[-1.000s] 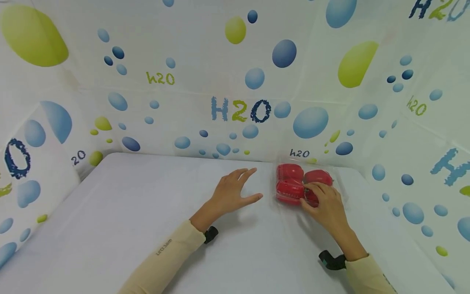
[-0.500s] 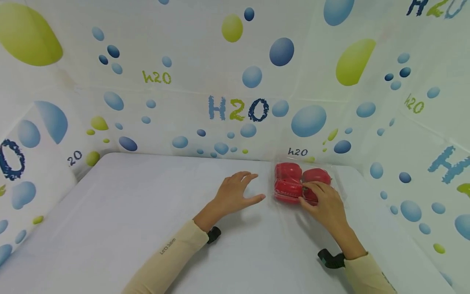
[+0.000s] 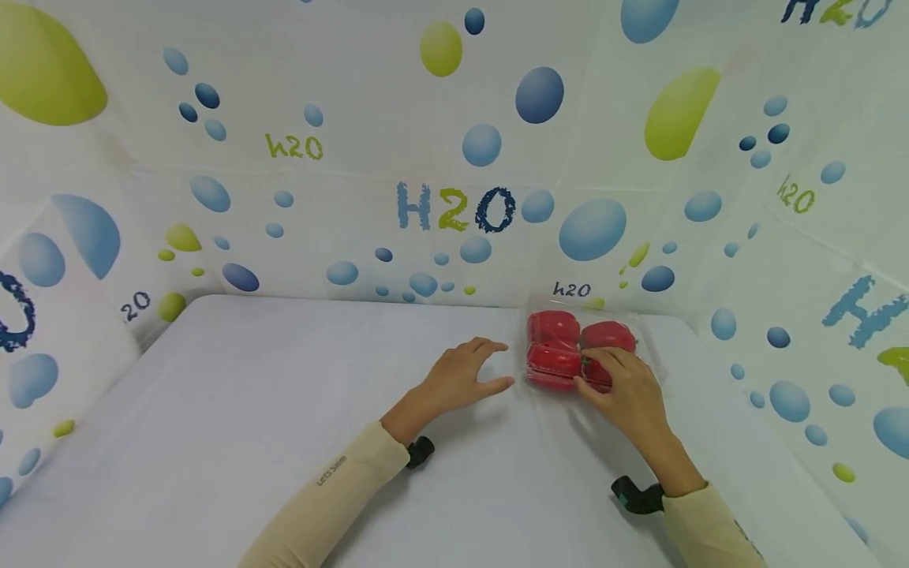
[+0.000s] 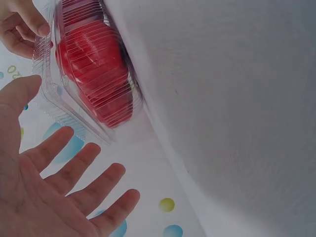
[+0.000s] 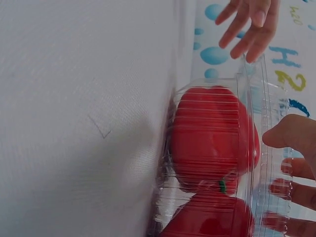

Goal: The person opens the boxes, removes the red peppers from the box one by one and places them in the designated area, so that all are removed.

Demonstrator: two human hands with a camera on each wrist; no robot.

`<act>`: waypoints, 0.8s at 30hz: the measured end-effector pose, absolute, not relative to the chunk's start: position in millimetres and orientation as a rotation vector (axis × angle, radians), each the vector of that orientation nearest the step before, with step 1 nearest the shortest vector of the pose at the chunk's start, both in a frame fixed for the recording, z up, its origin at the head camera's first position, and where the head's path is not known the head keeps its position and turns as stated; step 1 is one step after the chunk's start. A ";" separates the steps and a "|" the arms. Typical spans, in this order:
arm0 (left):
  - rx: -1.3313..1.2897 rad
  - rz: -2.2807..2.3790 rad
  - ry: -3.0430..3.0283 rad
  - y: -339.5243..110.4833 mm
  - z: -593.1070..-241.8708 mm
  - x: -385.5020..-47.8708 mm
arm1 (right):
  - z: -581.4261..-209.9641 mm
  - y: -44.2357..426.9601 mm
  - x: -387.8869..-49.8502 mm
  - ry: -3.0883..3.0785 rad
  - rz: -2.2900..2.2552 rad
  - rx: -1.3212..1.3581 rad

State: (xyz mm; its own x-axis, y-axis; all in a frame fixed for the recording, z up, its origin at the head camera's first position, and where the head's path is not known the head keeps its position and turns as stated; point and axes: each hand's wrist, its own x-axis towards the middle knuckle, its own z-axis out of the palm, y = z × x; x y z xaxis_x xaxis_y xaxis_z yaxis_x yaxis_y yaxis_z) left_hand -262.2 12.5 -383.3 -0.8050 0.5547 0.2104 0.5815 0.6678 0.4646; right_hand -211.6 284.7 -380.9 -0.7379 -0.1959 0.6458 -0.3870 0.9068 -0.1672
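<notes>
A clear plastic clamshell box (image 3: pixel 521 371) stands toward the far right of the table, holding several red bell peppers (image 3: pixel 554 359). Over its front right corner is my right hand (image 3: pixel 632 394), fingers and thumb loosely curved above a pepper with a green stem. In the right wrist view the thumb (image 5: pixel 286 134) lies beside the box's rim, and the other fingers show partly through the clear plastic. Whether they touch a pepper is unclear. My left hand (image 3: pixel 454 380) hovers just left of the box, fingers spread, holding nothing; the left wrist view shows its open palm (image 4: pixel 34 197).
The box rests on a white table (image 3: pixel 270 410). Behind and beside the table hangs a white cloth (image 3: pixel 369 102) printed with blue and green drops. Black wrist cameras (image 3: pixel 637 497) sit below both hands.
My left hand has come slightly down and right relative to the table, nearer the box, its fingers bending a little. The right hand and peppers stay nearly the same; the head view has shifted slightly.
</notes>
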 end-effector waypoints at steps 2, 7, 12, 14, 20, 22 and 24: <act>-0.973 -0.849 -2.837 13.2 -383.9 -262.4 | -381.4 284.6 -211.6 -2.412 0.386 0.416; -1.020 -0.893 -2.878 13.7 -385.0 -263.7 | -381.6 285.0 -211.9 -2.413 0.390 0.419; -1.112 -0.953 -2.914 13.8 -386.5 -265.9 | -381.0 285.8 -212.1 -2.404 0.392 0.423; -1.148 -1.007 -2.936 14.4 -387.8 -267.2 | -381.3 286.1 -212.4 -2.400 0.389 0.425; -1.249 -1.227 -2.959 16.1 -394.3 -272.6 | -382.8 285.9 -213.4 -2.393 0.383 0.425; -1.261 -1.312 -2.946 16.4 -396.5 -274.8 | -383.3 285.8 -213.5 -2.394 0.384 0.424; -1.264 -1.410 -2.921 16.9 -398.2 -276.9 | -383.6 285.5 -213.4 -2.396 0.388 0.422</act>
State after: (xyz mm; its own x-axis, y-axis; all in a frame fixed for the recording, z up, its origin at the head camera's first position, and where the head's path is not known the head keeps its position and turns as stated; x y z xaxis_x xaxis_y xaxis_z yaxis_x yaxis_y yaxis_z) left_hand -276.9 16.9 -398.2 -0.6868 0.7269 0.0061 0.4570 0.4252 0.7812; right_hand -213.4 285.5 -383.6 -0.7267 -0.1977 0.6579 -0.3951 0.9037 -0.1649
